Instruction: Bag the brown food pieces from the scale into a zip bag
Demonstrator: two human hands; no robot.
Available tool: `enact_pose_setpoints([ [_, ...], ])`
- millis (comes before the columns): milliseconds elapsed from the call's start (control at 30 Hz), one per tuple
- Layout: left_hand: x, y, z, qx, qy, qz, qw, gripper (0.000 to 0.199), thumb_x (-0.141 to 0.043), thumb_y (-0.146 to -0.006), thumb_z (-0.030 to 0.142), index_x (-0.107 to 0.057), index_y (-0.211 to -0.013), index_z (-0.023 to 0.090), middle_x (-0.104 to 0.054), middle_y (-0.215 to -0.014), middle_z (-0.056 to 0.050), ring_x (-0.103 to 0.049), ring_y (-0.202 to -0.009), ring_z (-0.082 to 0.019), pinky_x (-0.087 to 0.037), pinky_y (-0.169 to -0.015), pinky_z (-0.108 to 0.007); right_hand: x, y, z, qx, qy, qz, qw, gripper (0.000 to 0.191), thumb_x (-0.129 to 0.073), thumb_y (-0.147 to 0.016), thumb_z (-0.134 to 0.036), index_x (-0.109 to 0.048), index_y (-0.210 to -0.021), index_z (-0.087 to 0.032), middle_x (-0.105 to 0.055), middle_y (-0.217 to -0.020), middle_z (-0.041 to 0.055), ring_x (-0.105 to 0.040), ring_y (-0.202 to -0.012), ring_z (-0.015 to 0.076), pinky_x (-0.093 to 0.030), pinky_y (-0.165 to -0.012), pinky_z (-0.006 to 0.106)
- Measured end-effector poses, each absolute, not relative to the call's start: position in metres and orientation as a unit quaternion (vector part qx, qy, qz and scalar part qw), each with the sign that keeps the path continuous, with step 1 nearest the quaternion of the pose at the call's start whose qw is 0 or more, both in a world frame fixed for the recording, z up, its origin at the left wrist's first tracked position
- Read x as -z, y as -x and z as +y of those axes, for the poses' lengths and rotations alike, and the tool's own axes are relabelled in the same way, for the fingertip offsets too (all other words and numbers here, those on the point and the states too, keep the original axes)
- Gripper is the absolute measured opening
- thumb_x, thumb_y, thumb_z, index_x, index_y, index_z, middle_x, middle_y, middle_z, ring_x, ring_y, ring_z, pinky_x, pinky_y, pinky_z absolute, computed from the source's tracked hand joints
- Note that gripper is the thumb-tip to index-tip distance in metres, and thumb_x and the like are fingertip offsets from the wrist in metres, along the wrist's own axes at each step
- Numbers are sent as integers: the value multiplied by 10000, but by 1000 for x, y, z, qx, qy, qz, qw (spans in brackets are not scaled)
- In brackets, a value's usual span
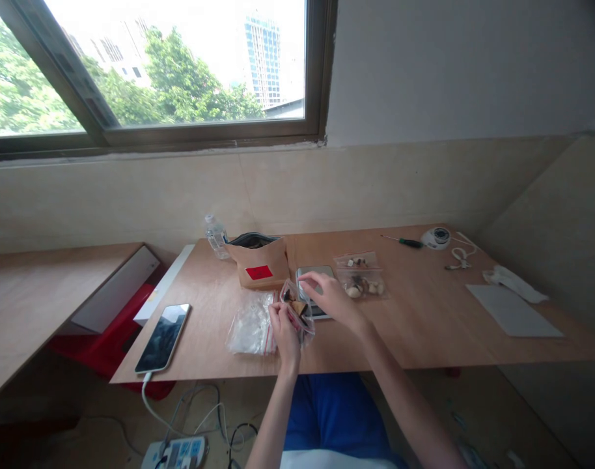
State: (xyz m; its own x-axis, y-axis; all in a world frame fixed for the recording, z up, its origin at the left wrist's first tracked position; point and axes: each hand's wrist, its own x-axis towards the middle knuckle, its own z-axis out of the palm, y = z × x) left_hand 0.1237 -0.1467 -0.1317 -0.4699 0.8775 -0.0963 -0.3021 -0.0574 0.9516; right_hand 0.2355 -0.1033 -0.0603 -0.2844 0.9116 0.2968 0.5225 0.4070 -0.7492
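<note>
Fingers of the left hand point(285, 335) gripped a small clear bag point(303, 312) of brown pieces, between the empty-looking plastic bags point(251, 329) and the scale point(313, 270). The right hand point(331, 298) hung over the scale, thumb and fingers bent toward each other — whether they pinched anything, I cannot tell. Beyond the plastic bags stood an open paper bag point(271, 266); filled packets point(363, 284) lay right of the scale.

A plain workroom, shown by its bare wooden tables point(415, 326), tiled wall point(180, 195) and window point(204, 78).
</note>
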Motion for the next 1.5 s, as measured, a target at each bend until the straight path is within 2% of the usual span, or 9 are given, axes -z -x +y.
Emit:
enact_pose_setpoints([
  [167, 131, -121, -148, -688, -266, 489, 466, 173, -463, -831, 356, -405, -778, 202, -391, -593, 65, -392, -460, -71, -368, -440, -174, 82, -247, -111, -324, 495, -711, 380, 341, -413, -883, -414, -548, -1118, -207, -602, -1108, 75, -586, -921, 164, -461, -798, 300],
  [367, 138, -123, -146, -728, -230, 442, 470, 158, -482, -824, 327, -405, -772, 198, -410, -606, 59, -428, -486, -67, -378, -483, -172, 108, -251, -140, -446, 475, -684, 328, 767, -697, -669, -432, -364, -1335, -246, -513, -1269, 111, -556, -1073, 221, -476, -867, 357],
  [633, 130, -121, -146, -674, -340, 415, 508, 174, -526, -819, 351, -467, -794, 189, -502, -695, 25, -510, -638, -100, -423, -647, -215, 112, -248, -143, -449, 469, -643, 406, 377, -493, -846, -405, -593, -1154, -213, -626, -1157, 64, -577, -1074, 222, -447, -934, 383],
  [800, 126, -106, -145, -633, -434, 476, 429, 200, -528, -825, 375, -569, -822, 179, -557, -783, -11, -523, -739, -127, -408, -712, -227, 118, -257, -139, -412, 476, -628, 458, 361, -464, -864, -427, -648, -1077, -201, -652, -1115, 69, -585, -1065, 222, -422, -968, 392],
  [900, 129, -95, -140, -647, -408, 524, 375, 235, -551, -812, 380, -581, -960, 200, -579, -956, -37, -536, -893, -149, -409, -781, -238, 121, -264, -139, -412, 470, -613, 483, 388, -470, -853, -472, -666, -1034, -191, -670, -1073, 81, -597, -1042, 233, -438, -952, 398],
  [967, 132, -89, -135, -644, -395, 526, 391, 302, -572, -792, 403, -584, -1019, 203, -586, -1016, -52, -540, -950, -166, -418, -797, -251, 122, -268, -140, -420, 472, -604, 485, 407, -477, -842, -500, -668, -1017, -186, -677, -1051, 91, -607, -1020, 243, -457, -928, 400],
  [1167, 123, -94, -135, -589, -441, 451, 505, 321, -575, -775, 439, -669, -940, 179, -659, -900, -67, -590, -888, -194, -440, -793, -275, 118, -269, -141, -429, 466, -605, 482, 468, -390, -867, -540, -676, -939, -177, -695, -979, 97, -630, -958, 236, -462, -913, 391],
  [1300, 119, -103, -141, -579, -475, 455, 482, 293, -584, -774, 420, -692, -906, 181, -669, -890, -64, -589, -868, -194, -433, -760, -255, 118, -270, -140, -394, 471, -632, 473, 475, -367, -873, -546, -676, -946, -192, -675, -1044, 88, -595, -1034, 236, -438, -940, 388],
  [1500, 129, -100, -136, -624, -452, 506, 389, 323, -517, -816, 452, -648, -727, 170, -566, -659, -13, -484, -642, -139, -371, -593, -222, 134, -285, -137, -371, 520, -580, 506, 478, -407, -854, -549, -657, -983, -163, -697, -923, 106, -649, -872, 243, -501, -813, 375],
])
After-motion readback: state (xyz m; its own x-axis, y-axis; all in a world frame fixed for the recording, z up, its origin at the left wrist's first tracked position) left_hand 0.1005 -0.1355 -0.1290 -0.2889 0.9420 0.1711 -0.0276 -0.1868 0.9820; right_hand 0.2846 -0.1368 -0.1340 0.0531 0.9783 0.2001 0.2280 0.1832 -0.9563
